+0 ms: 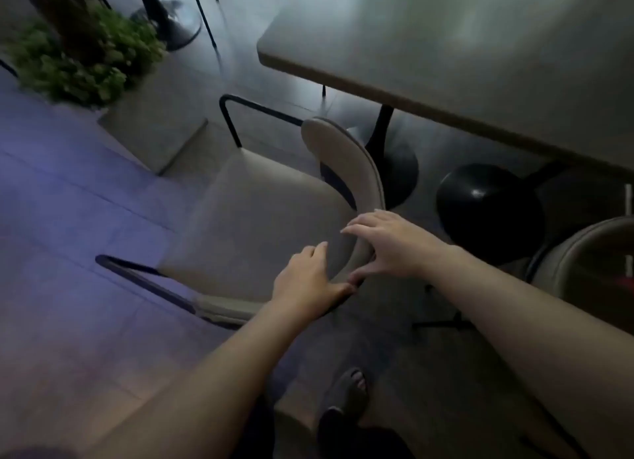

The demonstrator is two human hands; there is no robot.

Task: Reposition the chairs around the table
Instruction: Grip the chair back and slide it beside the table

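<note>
- Beige upholstery and black tube frame mark the chair [271, 198] at the centre of the head view; it stands on the tiled floor [85, 191] just beside the table [446, 47], its curved backrest [346, 163] turned toward the table's corner and its seat facing away toward the planter [103, 64].
- Both of the person's hands meet at the near end of the backrest: the left hand [308, 280] curls its fingers over the rim, grasping it, while the right hand [387, 246] lies across the top edge with fingers spread and fairly straight, thumb tucked against the underside, more resting than clamping.
- A second chair [590, 263] shows at the right edge, partly under the table, near the black pedestal bases [487, 211].
- Judged from this, the step in hand is taking hold of the first chair to turn it; the next move likely calls for a firmer right-hand grip, then swinging the seat round to face the table without striking the pedestal or the person's sandalled foot [346, 393].
</note>
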